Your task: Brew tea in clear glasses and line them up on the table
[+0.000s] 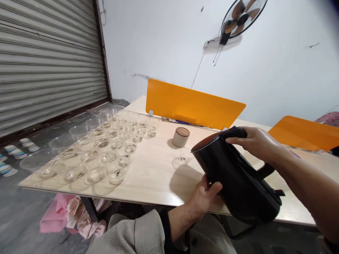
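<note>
A large black kettle is tilted over the near edge of the table, its open rim facing up and left. My right hand is closed round the top of its handle. From below, my left hand grips the kettle's lower left side, thumb along the body. Just beyond the rim a single clear cup stands on the table, partly covered by the kettle. I cannot make out any stream between them. Behind that cup is a pale round canister with a wooden lid.
Many clear cups, several with dark bits in the bottom, fill the left of the wooden table. Orange divider panels stand at the back. White-and-blue cups sit on the floor, and pink cloth lies under the table.
</note>
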`<state>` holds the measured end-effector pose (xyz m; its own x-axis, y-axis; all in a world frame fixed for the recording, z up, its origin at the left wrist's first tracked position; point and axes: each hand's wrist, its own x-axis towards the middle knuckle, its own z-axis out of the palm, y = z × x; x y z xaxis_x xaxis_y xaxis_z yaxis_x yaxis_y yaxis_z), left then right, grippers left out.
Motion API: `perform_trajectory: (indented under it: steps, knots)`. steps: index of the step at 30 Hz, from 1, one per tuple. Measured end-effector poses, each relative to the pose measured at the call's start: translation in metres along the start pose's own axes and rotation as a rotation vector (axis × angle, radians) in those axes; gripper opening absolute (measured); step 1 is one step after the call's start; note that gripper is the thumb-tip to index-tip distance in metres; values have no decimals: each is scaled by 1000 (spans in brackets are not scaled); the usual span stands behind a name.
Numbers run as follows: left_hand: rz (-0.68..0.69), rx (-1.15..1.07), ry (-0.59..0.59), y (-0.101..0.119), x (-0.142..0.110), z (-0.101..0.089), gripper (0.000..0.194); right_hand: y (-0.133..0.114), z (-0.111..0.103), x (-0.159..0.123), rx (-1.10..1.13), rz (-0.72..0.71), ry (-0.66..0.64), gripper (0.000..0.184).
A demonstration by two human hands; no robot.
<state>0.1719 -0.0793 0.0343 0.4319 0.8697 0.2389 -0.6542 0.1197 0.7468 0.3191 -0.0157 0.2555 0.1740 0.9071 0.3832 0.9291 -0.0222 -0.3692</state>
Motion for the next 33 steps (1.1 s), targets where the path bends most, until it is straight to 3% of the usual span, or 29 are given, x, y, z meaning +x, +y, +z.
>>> perform_trajectory:
  steps: [3, 33]
  knots:
    - [-3, 16, 10, -3, 1, -2, 71, -4, 0, 1, -62, -15, -148, 37]
    - [-93, -106, -29, -15, 3, -8, 78, -22, 15, 7, -239, 10, -170, 25]
